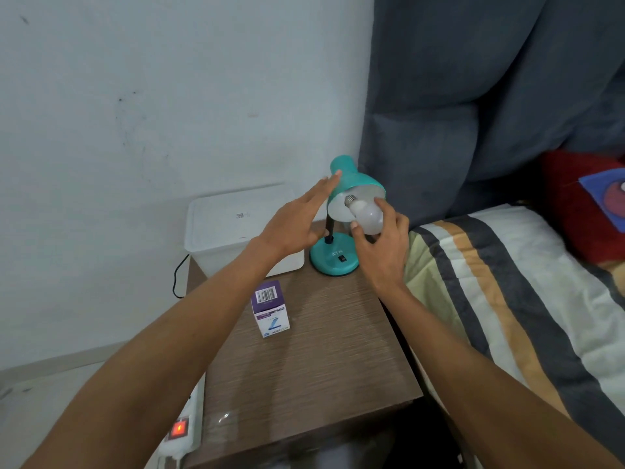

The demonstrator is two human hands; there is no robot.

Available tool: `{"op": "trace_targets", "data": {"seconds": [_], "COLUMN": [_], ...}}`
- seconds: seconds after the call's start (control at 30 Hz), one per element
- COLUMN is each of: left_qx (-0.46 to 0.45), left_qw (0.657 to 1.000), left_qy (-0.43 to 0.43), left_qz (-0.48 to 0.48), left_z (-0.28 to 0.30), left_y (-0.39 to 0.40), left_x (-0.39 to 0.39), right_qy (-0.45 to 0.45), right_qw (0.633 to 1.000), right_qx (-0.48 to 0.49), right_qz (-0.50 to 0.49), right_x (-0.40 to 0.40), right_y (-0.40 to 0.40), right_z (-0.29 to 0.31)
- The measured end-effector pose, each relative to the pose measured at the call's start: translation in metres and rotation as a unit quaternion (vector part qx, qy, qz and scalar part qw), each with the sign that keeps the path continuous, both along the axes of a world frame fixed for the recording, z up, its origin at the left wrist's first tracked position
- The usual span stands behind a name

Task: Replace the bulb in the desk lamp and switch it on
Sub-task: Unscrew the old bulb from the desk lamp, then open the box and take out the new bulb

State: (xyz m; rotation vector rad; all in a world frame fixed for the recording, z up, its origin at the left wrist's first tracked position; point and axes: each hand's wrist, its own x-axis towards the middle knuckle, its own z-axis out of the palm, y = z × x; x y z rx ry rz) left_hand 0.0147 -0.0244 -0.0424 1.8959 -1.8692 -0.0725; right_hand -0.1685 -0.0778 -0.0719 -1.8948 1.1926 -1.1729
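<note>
Bed (507, 282): right of scene, striped cover, grey headboard behind. Not part of the task.

Bedside table (321, 367): wood-grain top, centre, carrying everything below.

White lidded box (230, 228): far left of the tabletop, just beside the lamp base.

Desk lamp (348, 179): teal, far right corner of the table. Shade tilted, its white mouth facing near and right. Round base (333, 258) flat on the table with a small black switch (342, 259) on its near side.

Left hand (297, 220): fingers spread and released, holding nothing; fingertips at the left flank of the shade, touching or just short of it, cannot tell which.

Right hand (382, 245): fingers wrapped around the globe of the bulb.

Bulb (367, 213): white, held at the shade mouth, metal screw cap pointing far-left into the shade. Cap fully visible, so it is out of the socket.

Bulb carton (270, 308): purple and white, upright, centre of the table, well apart from the lamp. Whether the held bulb is old or new cannot be told.

Power strip (181, 428): near left, below table edge, red switch lit; the socket is probably live.

Handling note: seat the left palm on the shade to steady it; keep the bulb's axis in line with the socket; grip the globe lightly, avoiding cross-threading.
</note>
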Motion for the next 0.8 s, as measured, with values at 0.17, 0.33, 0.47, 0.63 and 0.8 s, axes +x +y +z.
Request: {"op": "trace_targets", "data": {"seconds": [0.17, 0.33, 0.47, 0.63, 0.8], "left_qx": [0.006, -0.005, -0.022, -0.039, -0.059], "left_qw": [0.998, 0.989, 0.97, 0.952, 0.949], "left_qy": [0.025, 0.071, 0.152, 0.212, 0.22], "left_qz": [0.063, 0.131, 0.189, 0.217, 0.217], "left_z": [-0.009, -0.04, -0.071, -0.116, -0.147], "left_y": [0.046, 0.102, 0.14, 0.169, 0.175], "left_x": [0.0, 0.005, 0.003, -0.004, -0.003], "right_qy": [0.048, 0.082, 0.112, 0.148, 0.189], "right_qw": [0.998, 0.996, 0.993, 0.987, 0.979], "right_qx": [-0.028, -0.041, -0.024, 0.024, 0.054], "right_qz": [-0.013, -0.005, 0.03, 0.063, 0.062], "right_x": [-0.009, -0.009, -0.002, 0.007, 0.018], "right_y": [0.019, 0.044, 0.062, 0.077, 0.085], "right_z": [-0.01, -0.018, -0.031, -0.056, -0.081]}}
